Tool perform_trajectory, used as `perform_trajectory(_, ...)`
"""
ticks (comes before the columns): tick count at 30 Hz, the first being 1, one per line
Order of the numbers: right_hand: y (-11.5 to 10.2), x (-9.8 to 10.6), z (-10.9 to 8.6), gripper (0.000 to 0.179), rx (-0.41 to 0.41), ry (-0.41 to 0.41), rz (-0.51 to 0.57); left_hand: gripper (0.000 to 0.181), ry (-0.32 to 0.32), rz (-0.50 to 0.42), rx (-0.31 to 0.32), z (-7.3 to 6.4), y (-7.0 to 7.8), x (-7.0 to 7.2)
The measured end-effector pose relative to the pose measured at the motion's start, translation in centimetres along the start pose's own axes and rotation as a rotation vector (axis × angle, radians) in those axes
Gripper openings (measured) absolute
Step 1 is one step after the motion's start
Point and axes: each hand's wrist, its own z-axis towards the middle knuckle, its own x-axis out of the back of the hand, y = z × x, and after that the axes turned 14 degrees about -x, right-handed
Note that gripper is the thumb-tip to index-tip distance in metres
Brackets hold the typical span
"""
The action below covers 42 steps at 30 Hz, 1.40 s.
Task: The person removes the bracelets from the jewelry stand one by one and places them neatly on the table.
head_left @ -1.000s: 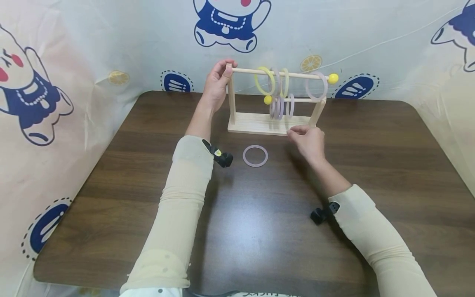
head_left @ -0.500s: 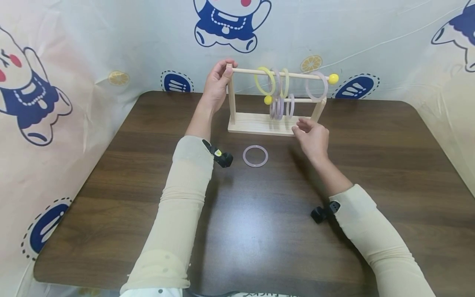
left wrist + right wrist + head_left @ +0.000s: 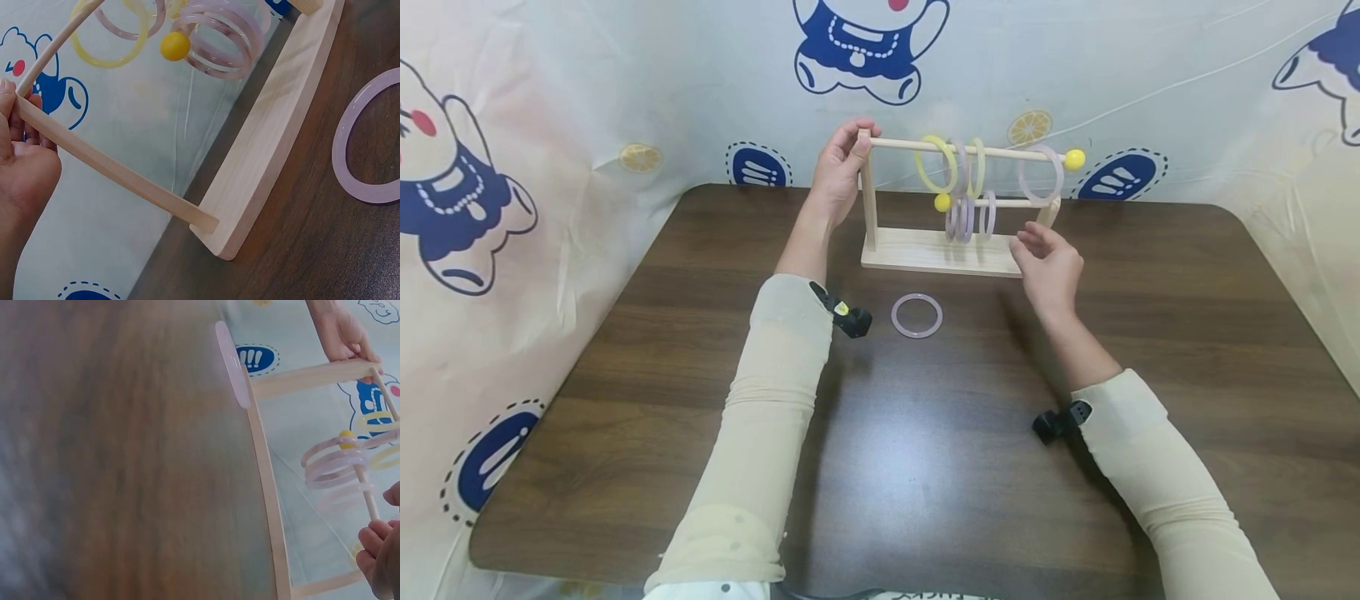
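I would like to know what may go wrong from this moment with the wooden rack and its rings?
The rack might tip if the left hand pulls on the post it holds. The hanging purple ring nearest the yellow ball of the upper rod could slip off that free end if the rod tilts. The loose purple ring, flat on the table before the rack, might be knocked by the right hand passing low.

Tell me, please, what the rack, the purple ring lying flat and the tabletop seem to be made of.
The rack looks like pale, matte wood, judging by its colour and faint grain. The purple ring is smooth and slightly shiny, probably plastic or resin, though glass is possible. The tabletop shows dark wood grain with a soft sheen; whether solid wood or laminate, I can't tell.
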Motion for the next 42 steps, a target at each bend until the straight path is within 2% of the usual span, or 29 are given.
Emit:
perform_trajectory(10,-1.2,1.0,1.2,0.031,-0.109,0.054,0.216,0.015,-0.007,0.004,-0.004,0.0,0.1,-0.1)
perform_trajectory(17,-1.8,1.9,2.7,0.027,-0.14,0.116,0.363,0.015,-0.013,0.001,-0.007,0.2,0.0,-0.1)
perform_trajectory(32,-2.9,2.2,4.1,0.025,-0.101,0.064,0.367,0.016,-0.002,0.002,0.001,0.1,-0.2,0.1)
perform_trajectory(42,-3.4,2.5,4.7,0.023,-0.087,0.066,0.305,0.015,0.002,-0.011,0.003,0.1,-0.2,0.0)
